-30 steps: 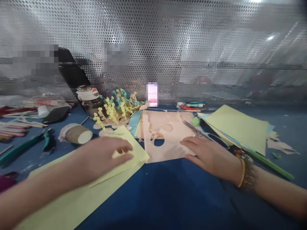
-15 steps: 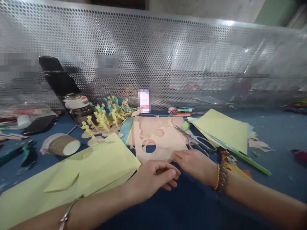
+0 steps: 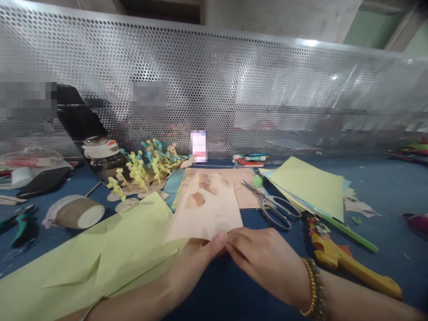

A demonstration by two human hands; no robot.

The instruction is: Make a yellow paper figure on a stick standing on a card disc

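Note:
A pale peach paper sheet with cut-out holes lies tilted over more peach paper. My left hand is closed on its near edge, thumb on top and fingers hidden below. Beside it, my right hand pinches the same edge near its right corner, fingertips close to the left thumb. Scissors with grey handles lie just beyond my right hand, on the right side of the peach paper. Yellow-green sheets lie under and beside my left forearm.
Paper flowers and a dark jar stand at the back left, a paper cup on its side nearer. To the right are stacked yellow sheets, a green stick and a yellow glue gun. A perforated metal panel rises behind.
My left hand has moved onto the peach sheet and closed on its near edge. The sheet has shifted nearer and left, and its near edge is lifted. My right hand has moved nearer too.

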